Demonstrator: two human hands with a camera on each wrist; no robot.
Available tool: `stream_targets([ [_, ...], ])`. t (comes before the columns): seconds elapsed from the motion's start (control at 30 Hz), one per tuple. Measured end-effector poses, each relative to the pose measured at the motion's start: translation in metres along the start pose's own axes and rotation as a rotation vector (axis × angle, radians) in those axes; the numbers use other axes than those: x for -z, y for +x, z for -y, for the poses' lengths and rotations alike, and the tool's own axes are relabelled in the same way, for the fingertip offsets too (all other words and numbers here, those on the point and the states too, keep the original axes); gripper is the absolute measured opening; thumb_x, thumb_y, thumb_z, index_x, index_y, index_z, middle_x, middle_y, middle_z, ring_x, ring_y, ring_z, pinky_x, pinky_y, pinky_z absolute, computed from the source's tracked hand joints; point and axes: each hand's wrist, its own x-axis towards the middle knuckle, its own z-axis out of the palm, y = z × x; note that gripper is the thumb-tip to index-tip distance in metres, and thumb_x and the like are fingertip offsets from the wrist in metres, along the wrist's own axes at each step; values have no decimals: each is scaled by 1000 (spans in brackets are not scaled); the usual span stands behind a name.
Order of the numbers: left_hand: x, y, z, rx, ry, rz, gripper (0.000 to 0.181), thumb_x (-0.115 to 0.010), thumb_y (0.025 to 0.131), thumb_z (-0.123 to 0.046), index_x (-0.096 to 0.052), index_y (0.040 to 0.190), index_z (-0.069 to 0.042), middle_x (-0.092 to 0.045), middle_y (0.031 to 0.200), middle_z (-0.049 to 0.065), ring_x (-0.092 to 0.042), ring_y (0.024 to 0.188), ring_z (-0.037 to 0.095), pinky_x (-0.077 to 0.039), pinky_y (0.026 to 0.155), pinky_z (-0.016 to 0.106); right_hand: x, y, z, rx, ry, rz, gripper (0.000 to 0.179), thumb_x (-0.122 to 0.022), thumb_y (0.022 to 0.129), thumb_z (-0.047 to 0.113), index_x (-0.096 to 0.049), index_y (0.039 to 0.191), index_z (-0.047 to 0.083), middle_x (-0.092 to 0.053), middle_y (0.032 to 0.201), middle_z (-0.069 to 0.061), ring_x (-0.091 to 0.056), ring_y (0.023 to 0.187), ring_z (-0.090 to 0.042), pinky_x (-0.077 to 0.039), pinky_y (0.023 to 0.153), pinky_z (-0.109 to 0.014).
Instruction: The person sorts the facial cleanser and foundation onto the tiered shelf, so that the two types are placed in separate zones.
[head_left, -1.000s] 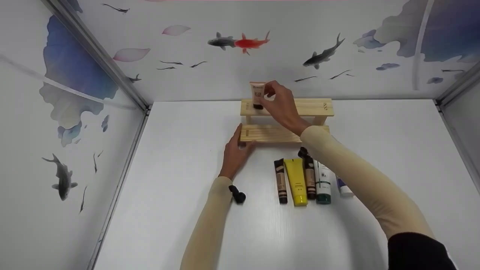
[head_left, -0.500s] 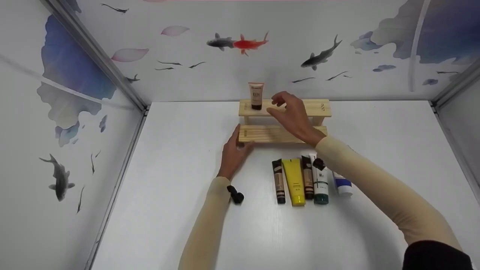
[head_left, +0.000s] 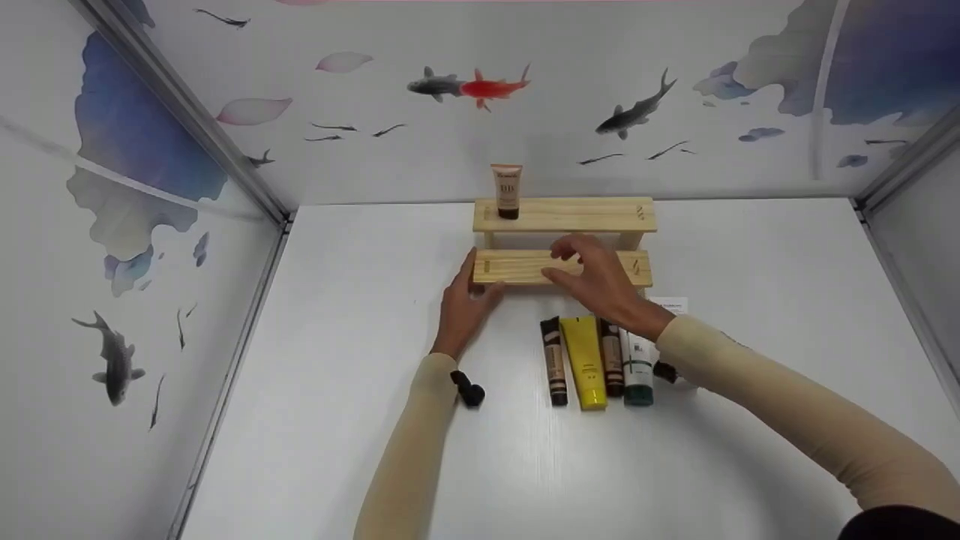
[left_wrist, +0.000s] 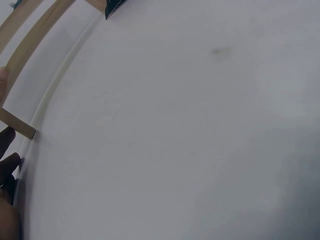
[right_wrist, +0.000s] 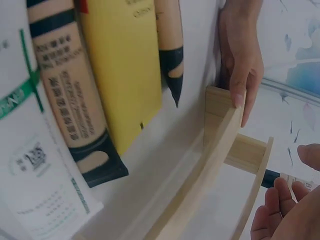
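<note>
A two-step wooden rack (head_left: 517,268) stands against the back wall. My left hand (head_left: 463,311) holds the left end of its lower step, thumb at the front edge; the right wrist view shows that hand (right_wrist: 241,55) around the board's end. On the upper step's left end a small beige tube (head_left: 508,191) stands upright on its dark cap. My right hand (head_left: 596,277) is over the lower step, fingers loosely bent with nothing between them. Below it lie a yellow tube (head_left: 583,364), two beige-and-black tubes (head_left: 554,364) and a white tube with a green cap (head_left: 638,367).
Partly hidden under my right wrist is another tube, its white end (head_left: 670,304) showing. A fish-painted back wall (head_left: 360,169) rises behind the rack, and a side panel (head_left: 150,300) borders the white table (head_left: 337,420) on the left.
My right hand has let go of the small beige tube, leaving it standing on the upper step, and has moved down and right over the lower step. The left hand keeps its place.
</note>
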Motion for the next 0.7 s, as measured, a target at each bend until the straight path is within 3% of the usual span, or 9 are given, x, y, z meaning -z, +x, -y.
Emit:
stream_targets([
  [0.3,-1,2,1,-22,32,-8,94,-73,102,-63,-30,176,-24,-44,173,7,-44,158,25,-36,128,45,-13,-42,-10,-61,-23,75,36,-83,103,22,-72,131,2,-71,124,-13,-65,115,-35,-55,99,-57],
  [0.7,-1,2,1,-55,37,-14,94,-73,103,-59,-30,176,-20,-42,175,8,-41,159,25,-35,129,44,-34,-88,-17,-84,-21,145,37,-86,100,20,-74,129,1,-74,121,-10,-67,114,-29,-57,98,-53],
])
